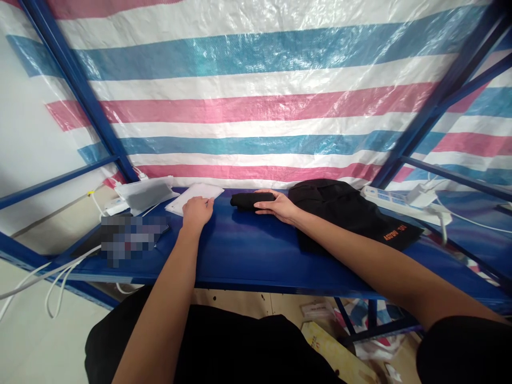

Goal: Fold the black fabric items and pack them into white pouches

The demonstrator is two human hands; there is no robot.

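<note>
My right hand (280,207) grips the right end of a small rolled-up black cloth (245,201), thumb on the near side and fingers over the far side. The roll is at the back middle of the blue metal shelf (248,256). To its left, my left hand (197,210) has its fingers curled at the right part of a flat white packet (206,191); its fingertips are partly hidden. Beyond my right forearm a larger black garment (332,197) with orange lettering lies spread on the shelf.
A white power strip (384,198) with plugs lies at the right. On the left are a grey-white box-like item (146,193), white cables (76,261) and a blurred patch. Blue posts (76,85) frame a striped plastic sheet (256,106). Below the shelf sits a yellow box (336,354).
</note>
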